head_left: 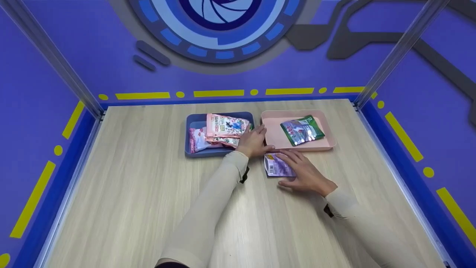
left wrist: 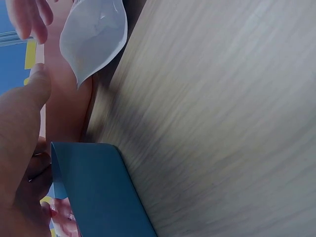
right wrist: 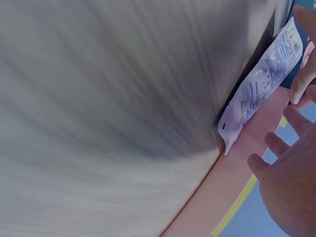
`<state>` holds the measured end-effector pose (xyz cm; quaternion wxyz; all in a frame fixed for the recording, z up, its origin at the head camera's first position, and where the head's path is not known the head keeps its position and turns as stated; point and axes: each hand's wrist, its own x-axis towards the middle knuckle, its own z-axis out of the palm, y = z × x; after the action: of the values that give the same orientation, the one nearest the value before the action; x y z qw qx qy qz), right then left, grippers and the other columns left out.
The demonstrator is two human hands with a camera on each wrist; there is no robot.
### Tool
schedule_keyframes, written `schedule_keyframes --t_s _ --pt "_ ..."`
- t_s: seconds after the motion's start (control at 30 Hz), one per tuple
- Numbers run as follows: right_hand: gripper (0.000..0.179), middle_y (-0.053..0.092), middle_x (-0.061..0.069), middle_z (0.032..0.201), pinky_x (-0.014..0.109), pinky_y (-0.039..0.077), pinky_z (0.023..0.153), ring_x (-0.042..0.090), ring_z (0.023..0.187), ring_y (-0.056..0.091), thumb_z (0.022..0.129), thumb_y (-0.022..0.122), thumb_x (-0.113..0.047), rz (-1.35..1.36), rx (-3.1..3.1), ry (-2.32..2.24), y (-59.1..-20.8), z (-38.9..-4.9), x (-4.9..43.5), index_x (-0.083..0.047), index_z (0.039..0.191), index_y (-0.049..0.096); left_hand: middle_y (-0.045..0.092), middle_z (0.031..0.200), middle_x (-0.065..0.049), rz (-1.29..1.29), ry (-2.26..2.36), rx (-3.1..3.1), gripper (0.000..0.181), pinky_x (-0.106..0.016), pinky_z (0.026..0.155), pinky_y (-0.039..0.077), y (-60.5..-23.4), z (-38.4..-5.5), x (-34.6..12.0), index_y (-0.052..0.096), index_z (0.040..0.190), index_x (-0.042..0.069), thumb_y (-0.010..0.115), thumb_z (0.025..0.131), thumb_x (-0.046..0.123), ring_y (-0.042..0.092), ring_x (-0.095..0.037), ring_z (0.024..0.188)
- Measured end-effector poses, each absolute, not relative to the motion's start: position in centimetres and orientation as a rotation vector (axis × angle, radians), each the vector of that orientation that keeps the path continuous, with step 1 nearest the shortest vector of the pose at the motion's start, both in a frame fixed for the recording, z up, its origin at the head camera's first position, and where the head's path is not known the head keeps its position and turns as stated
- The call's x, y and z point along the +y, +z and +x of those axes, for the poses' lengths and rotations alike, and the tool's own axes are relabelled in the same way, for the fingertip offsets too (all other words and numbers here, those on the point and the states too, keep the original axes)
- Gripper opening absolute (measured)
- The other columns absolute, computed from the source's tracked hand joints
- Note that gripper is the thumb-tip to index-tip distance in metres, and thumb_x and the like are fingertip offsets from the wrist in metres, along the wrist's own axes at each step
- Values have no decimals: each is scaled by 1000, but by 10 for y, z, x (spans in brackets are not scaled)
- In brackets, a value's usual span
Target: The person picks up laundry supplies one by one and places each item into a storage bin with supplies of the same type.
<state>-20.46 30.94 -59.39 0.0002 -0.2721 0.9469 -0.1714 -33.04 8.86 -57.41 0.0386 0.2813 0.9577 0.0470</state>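
My left hand (head_left: pixel 253 142) is over the right rim of the blue tray (head_left: pixel 190 124), its thumb pointing toward the pink tray (head_left: pixel 273 131). In the left wrist view, its thumb stretches past the blue tray's corner, and some fingers are partly hidden behind the rim. My right hand (head_left: pixel 304 174) has its fingers spread over a purple pouch (head_left: pixel 278 168), which lies on the table in front of the pink tray. The right wrist view shows the pouch's printed face beside the pink wall, with the fingers extended above it. Inside the pink tray lies a green and silver pouch (head_left: pixel 302 129).
Several pink and white packets (head_left: pixel 228 124) overlap in the blue tray. Both trays stand side by side toward the back of the wooden table (head_left: pixel 148 193), a narrow gap between them. Purple-blue panels (head_left: pixel 93 48) with metal posts enclose the back and sides.
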Motion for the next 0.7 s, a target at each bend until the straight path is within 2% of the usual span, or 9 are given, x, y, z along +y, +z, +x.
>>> schedule_keyframes --t_s 0.4,0.7 --pt "98 33 5 166 62 25 121 39 152 26 81 80 -61 -798 2952 -531 -599 -204 309 -26 162 35 32 167 -4 841 164 2914 85 -44 128 11 -576 -332 89 39 158 9 53 97 67 32 -21 152" --pt "98 35 2 165 58 20 124 34 153 27 82 78 -64 -826 2948 -506 -602 -203 306 -29 162 34 32 167 -4 841 173 2911 86 -44 128 10 -576 -332 88 40 158 9 53 97 68 32 -20 152"
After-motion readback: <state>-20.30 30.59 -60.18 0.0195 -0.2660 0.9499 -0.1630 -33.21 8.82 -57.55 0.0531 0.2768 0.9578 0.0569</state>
